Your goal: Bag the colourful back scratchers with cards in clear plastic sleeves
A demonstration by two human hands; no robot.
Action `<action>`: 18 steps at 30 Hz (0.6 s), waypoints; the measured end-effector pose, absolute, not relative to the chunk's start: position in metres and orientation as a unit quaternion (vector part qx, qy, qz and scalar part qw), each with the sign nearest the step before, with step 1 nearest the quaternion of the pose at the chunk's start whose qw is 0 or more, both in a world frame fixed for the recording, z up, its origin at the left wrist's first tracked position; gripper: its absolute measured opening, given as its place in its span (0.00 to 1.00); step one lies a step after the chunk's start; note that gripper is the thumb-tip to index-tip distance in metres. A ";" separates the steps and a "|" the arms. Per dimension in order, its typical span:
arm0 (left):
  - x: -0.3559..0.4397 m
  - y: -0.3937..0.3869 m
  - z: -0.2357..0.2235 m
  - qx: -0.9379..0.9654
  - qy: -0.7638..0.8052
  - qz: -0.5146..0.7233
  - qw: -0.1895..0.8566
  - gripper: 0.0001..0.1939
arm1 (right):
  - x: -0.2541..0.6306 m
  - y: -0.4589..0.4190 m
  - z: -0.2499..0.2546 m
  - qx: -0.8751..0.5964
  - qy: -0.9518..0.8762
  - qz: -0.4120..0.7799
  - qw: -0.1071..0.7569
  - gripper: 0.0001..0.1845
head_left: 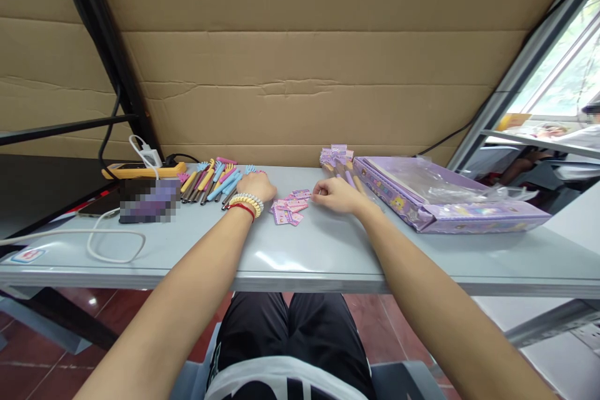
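At the right end of a row of small claw-ended sticks (213,182), with pink, yellow and blue handles and metal rods, my left hand (257,187) is bent down. Its fingers are hidden behind the back of the hand, so what it touches does not show. My right hand (336,194) is closed just right of a loose spread of small pink-purple printed cards (288,207). Thumb and fingertips are pinched together; anything between them is too small to make out. Behind this hand, more sticks (349,176) lie near a stack of similar cards (336,154).
A purple printed box (422,212) with clear plastic film lies at the right. To the left are a phone (150,201), a white cable (117,260), and a yellow power strip (140,170) with a charger. Cardboard (319,56) forms the back wall.
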State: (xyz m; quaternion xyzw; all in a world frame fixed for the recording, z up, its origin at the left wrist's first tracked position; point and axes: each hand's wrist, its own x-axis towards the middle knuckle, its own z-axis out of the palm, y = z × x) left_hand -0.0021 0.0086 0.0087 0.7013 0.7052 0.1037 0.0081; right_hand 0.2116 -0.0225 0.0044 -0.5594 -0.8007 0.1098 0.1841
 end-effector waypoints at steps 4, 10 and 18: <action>-0.005 0.011 0.006 0.698 0.706 0.116 -0.007 0.22 | 0.211 -0.023 0.005 -0.563 -0.799 0.110 0.180 0.07; -0.006 0.013 0.004 0.688 0.717 0.116 0.007 0.20 | 0.212 -0.022 0.004 -0.558 -0.802 0.109 0.183 0.08; -0.005 0.014 0.004 0.692 0.716 0.094 0.015 0.20 | 0.213 -0.020 0.002 -0.557 -0.801 0.111 0.186 0.08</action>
